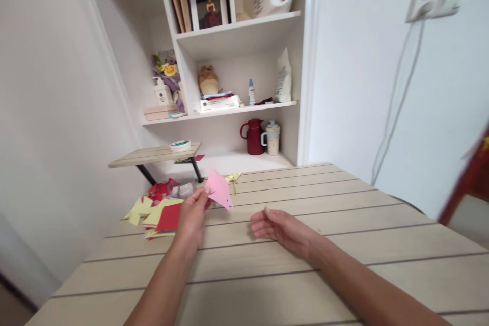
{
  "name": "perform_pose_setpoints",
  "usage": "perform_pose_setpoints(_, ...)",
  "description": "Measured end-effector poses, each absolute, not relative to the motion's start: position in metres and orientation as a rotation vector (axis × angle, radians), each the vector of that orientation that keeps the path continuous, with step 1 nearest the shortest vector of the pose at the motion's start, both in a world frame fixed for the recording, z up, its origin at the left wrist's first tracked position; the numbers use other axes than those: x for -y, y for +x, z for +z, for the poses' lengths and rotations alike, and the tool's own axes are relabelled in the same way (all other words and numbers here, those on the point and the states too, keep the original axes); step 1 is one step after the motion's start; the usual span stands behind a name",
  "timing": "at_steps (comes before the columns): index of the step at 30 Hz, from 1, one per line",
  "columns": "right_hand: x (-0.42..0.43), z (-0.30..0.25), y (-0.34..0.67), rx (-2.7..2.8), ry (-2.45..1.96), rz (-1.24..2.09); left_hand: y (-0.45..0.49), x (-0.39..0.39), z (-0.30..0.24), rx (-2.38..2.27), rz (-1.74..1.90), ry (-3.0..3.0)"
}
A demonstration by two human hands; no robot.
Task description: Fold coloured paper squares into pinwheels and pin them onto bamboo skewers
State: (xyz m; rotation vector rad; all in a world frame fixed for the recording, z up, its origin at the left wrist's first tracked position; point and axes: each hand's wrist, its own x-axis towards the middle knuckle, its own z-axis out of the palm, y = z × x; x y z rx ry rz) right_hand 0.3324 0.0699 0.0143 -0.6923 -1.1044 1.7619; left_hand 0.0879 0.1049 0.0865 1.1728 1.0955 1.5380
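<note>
My left hand pinches a piece of pink paper by its left edge and holds it raised over the table. A small dark mark shows near the paper's lower right corner. Off to the right, my right hand hovers with its fingers extended and holds nothing. Beside my left wrist lies a stack of coloured paper, red and yellow sheets on top. Behind the pink paper, a small yellow paper piece on a stick rests on the table.
The slatted wooden table reaches a white shelf unit. A small raised stand at the left carries a round white tape roll. Red scraps lie beneath it. A dark red jug and a cup stand behind.
</note>
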Motion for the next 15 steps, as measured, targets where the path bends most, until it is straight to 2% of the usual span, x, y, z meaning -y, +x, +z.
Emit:
perform_pose_setpoints(4, -0.074, 0.022, 0.342, 0.901, -0.619, 1.867, 0.137, -0.101, 0.067, -1.278, 1.615, 2.11)
perform_pose_setpoints(8, -0.083, 0.025, 0.353, 0.775, -0.583, 1.832, 0.165, -0.098, 0.043, -1.094, 1.536, 3.01)
perform_pose_setpoints(12, -0.094, 0.016, 0.359, 0.702, -0.744, 1.584, 0.172, -0.101, 0.023, -0.814, 1.435, 3.315)
perform_pose_setpoints(15, -0.1, 0.009, 0.362, 0.673, -0.823, 1.421, 0.167, -0.108, 0.013, -0.838, 1.422, 3.218)
